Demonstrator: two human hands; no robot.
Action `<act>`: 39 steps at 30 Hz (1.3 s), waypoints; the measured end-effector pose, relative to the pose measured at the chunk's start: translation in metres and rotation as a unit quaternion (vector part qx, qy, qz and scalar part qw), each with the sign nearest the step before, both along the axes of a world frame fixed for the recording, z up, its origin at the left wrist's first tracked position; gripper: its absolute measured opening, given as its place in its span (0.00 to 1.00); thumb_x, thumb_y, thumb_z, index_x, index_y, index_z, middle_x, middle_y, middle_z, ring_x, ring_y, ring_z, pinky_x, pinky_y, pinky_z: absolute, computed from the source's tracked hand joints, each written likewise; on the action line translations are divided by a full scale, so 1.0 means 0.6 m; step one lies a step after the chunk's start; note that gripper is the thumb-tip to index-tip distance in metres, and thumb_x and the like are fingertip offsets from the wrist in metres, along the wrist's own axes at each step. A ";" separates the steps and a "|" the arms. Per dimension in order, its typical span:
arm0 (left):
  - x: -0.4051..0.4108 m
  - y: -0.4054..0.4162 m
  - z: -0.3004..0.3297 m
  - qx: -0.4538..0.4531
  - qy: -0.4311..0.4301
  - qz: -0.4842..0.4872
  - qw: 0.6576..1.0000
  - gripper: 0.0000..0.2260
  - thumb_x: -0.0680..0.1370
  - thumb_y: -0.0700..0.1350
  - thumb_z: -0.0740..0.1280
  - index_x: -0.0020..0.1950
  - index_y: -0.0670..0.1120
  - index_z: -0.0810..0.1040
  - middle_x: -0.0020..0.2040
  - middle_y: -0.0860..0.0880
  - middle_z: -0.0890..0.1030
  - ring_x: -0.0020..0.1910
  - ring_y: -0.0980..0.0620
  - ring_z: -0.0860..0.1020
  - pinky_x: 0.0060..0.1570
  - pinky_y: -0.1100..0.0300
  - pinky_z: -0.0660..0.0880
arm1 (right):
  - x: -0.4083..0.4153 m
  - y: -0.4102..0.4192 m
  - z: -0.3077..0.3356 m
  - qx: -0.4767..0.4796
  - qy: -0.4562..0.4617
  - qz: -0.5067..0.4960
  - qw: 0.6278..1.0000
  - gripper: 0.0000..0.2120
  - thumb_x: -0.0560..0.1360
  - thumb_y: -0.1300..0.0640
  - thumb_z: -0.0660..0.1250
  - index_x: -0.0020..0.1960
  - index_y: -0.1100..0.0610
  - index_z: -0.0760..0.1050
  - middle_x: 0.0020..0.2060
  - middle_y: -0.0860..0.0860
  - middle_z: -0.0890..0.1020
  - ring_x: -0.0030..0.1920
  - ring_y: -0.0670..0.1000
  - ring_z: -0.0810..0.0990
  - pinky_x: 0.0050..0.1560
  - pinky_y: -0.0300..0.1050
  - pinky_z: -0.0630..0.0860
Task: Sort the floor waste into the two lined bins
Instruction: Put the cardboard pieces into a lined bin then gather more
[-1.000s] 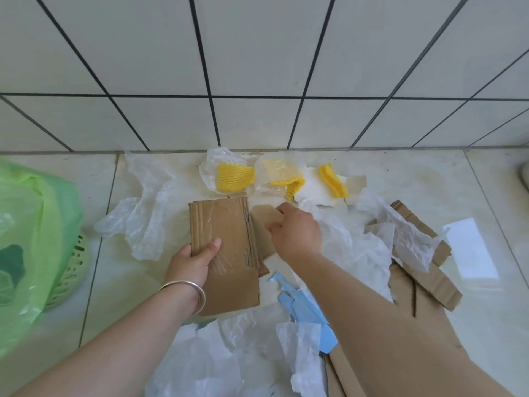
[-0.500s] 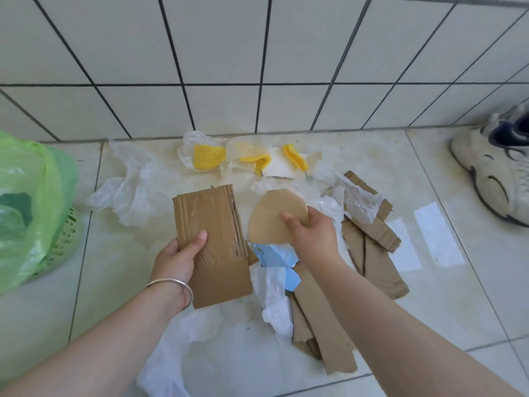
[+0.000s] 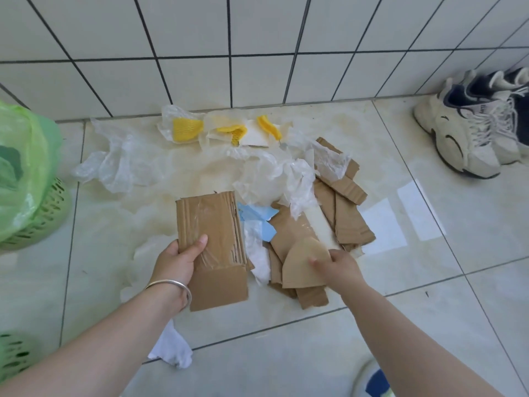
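My left hand (image 3: 176,260) grips a stack of brown cardboard sheets (image 3: 213,242), thumb on top, held above the floor. My right hand (image 3: 339,266) pinches a tan fan-shaped paper piece (image 3: 302,266) over a heap of cardboard scraps (image 3: 340,213). Blue paper bits (image 3: 256,217) and clear plastic film (image 3: 274,179) lie between the two. Yellow foam nets (image 3: 187,130) in plastic wrap sit by the wall. A green bin with a green liner (image 3: 25,179) stands at the far left. A second green bin's rim (image 3: 13,356) shows at the lower left edge.
Crumpled clear plastic (image 3: 120,164) spreads left of the pile. White tissue (image 3: 173,351) lies under my left forearm. A pair of sneakers (image 3: 469,130) stands at the right by the tiled wall. A shoe tip (image 3: 375,381) shows at the bottom.
My right hand has pulled the tan paper piece back and to the right, from beside the stack to over the scrap heap. The view has drawn back, showing both sneakers.
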State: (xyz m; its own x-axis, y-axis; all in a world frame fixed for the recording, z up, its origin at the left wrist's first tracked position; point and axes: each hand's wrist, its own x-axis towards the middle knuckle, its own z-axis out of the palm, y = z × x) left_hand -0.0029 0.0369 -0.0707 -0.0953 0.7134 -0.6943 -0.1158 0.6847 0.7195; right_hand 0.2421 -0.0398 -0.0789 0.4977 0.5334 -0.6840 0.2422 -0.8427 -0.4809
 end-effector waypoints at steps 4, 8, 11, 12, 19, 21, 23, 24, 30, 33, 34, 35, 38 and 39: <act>-0.004 -0.014 -0.004 -0.002 0.012 -0.012 1.000 0.03 0.74 0.44 0.69 0.42 0.47 0.77 0.40 0.45 0.81 0.37 0.47 0.79 0.46 0.50 0.77 | -0.014 -0.010 -0.040 -0.036 -0.103 0.126 0.986 0.26 0.73 0.47 0.67 0.67 0.59 0.71 0.68 0.53 0.66 0.67 0.55 0.67 0.65 0.47 0.67; -0.005 -0.026 -0.009 -0.006 0.021 -0.024 0.999 0.03 0.74 0.44 0.69 0.43 0.47 0.77 0.41 0.45 0.81 0.38 0.46 0.79 0.48 0.48 0.77 | -0.016 0.011 -0.039 -0.027 -0.143 0.163 0.976 0.28 0.72 0.43 0.67 0.68 0.53 0.70 0.74 0.52 0.60 0.74 0.53 0.56 0.69 0.50 0.63; -0.005 -0.030 -0.012 -0.010 0.028 -0.033 0.999 0.03 0.74 0.45 0.69 0.43 0.48 0.77 0.41 0.44 0.82 0.38 0.46 0.80 0.49 0.48 0.77 | -0.020 0.028 -0.033 -0.029 -0.149 0.204 0.967 0.25 0.72 0.43 0.67 0.65 0.53 0.73 0.70 0.51 0.64 0.71 0.53 0.62 0.65 0.48 0.66; -0.005 -0.031 -0.013 -0.010 0.028 -0.034 0.999 0.02 0.74 0.44 0.69 0.43 0.48 0.77 0.41 0.44 0.82 0.38 0.46 0.80 0.49 0.48 0.77 | -0.022 0.032 -0.032 -0.021 -0.157 0.202 0.966 0.24 0.72 0.43 0.68 0.64 0.53 0.73 0.69 0.52 0.65 0.69 0.53 0.64 0.64 0.47 0.67; -0.001 -0.029 -0.011 -0.014 0.027 -0.039 0.999 0.02 0.74 0.44 0.69 0.43 0.48 0.77 0.41 0.44 0.81 0.38 0.45 0.79 0.45 0.51 0.77 | -0.022 0.053 0.000 0.059 -0.043 0.100 0.992 0.18 0.73 0.53 0.69 0.61 0.56 0.76 0.53 0.51 0.76 0.48 0.50 0.75 0.44 0.41 0.72; -0.005 -0.026 -0.010 -0.012 0.030 -0.034 0.999 0.02 0.74 0.44 0.69 0.43 0.48 0.77 0.41 0.44 0.81 0.38 0.45 0.80 0.47 0.49 0.77 | -0.016 0.049 0.019 0.069 0.004 0.075 0.995 0.17 0.74 0.54 0.68 0.62 0.55 0.76 0.48 0.48 0.78 0.49 0.50 0.75 0.45 0.42 0.71; -0.009 -0.022 -0.006 -0.008 0.035 -0.028 0.999 0.02 0.74 0.45 0.70 0.43 0.48 0.77 0.41 0.44 0.82 0.39 0.45 0.80 0.47 0.49 0.77 | -0.002 0.041 0.043 0.071 0.017 0.053 0.996 0.15 0.74 0.53 0.67 0.60 0.54 0.75 0.47 0.48 0.79 0.50 0.51 0.76 0.45 0.43 0.72; -0.012 -0.020 -0.003 -0.006 0.037 -0.025 0.999 0.03 0.74 0.45 0.70 0.43 0.48 0.77 0.41 0.44 0.82 0.39 0.45 0.80 0.47 0.49 0.78 | 0.007 0.036 0.057 0.077 0.027 0.038 0.996 0.14 0.74 0.54 0.67 0.59 0.54 0.76 0.46 0.48 0.79 0.49 0.52 0.77 0.43 0.44 0.73; -0.004 -0.007 0.053 0.014 0.050 -0.043 0.998 0.05 0.74 0.48 0.70 0.43 0.49 0.76 0.44 0.43 0.82 0.45 0.41 0.81 0.53 0.41 0.77 | 0.020 0.006 0.165 0.113 0.140 0.012 0.984 0.26 0.63 0.47 0.72 0.60 0.51 0.75 0.53 0.50 0.82 0.55 0.55 0.80 0.56 0.55 0.78; -0.006 0.000 0.115 0.056 0.063 -0.065 0.994 0.06 0.74 0.49 0.70 0.42 0.50 0.74 0.45 0.44 0.82 0.46 0.42 0.81 0.55 0.43 0.77 | -0.017 0.011 0.223 0.154 0.181 0.031 0.971 0.27 0.60 0.47 0.73 0.59 0.48 0.76 0.53 0.51 0.83 0.55 0.55 0.81 0.57 0.57 0.78; -0.012 -0.001 0.141 0.074 0.067 -0.069 0.993 0.06 0.74 0.48 0.69 0.42 0.50 0.73 0.45 0.44 0.81 0.45 0.43 0.80 0.54 0.46 0.76 | -0.034 0.016 0.243 0.166 0.189 0.047 0.967 0.24 0.61 0.47 0.73 0.57 0.45 0.76 0.53 0.51 0.83 0.55 0.55 0.81 0.57 0.58 0.78; -0.020 -0.004 0.169 0.094 0.072 -0.071 0.990 0.06 0.74 0.47 0.69 0.43 0.51 0.72 0.45 0.44 0.80 0.44 0.44 0.79 0.52 0.48 0.75 | -0.053 0.020 0.266 0.178 0.192 0.066 0.963 0.20 0.63 0.48 0.73 0.54 0.41 0.76 0.52 0.50 0.83 0.54 0.55 0.81 0.57 0.57 0.78; -0.065 -0.019 0.250 0.139 0.067 -0.051 0.987 0.12 0.74 0.44 0.70 0.53 0.53 0.70 0.46 0.45 0.80 0.41 0.45 0.79 0.45 0.53 0.77 | -0.117 0.040 0.335 0.223 0.188 0.100 0.951 0.25 0.72 0.55 0.72 0.61 0.33 0.68 0.53 0.43 0.76 0.53 0.50 0.78 0.57 0.52 0.77; -0.085 -0.027 0.280 0.151 0.052 -0.037 0.986 0.17 0.74 0.43 0.70 0.57 0.54 0.68 0.46 0.46 0.80 0.40 0.47 0.80 0.41 0.56 0.77 | -0.143 0.046 0.357 0.238 0.180 0.108 0.948 0.31 0.72 0.55 0.71 0.66 0.33 0.62 0.56 0.42 0.74 0.55 0.50 0.76 0.59 0.52 0.76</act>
State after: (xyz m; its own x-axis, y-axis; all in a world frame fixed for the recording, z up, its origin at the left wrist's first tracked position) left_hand -0.0541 0.0206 0.0975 -0.0946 0.8940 -0.4379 0.0128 0.4409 0.8974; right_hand 0.1564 -0.0123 0.1355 0.1222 0.8871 -0.4451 0.1316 -0.4590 -0.8787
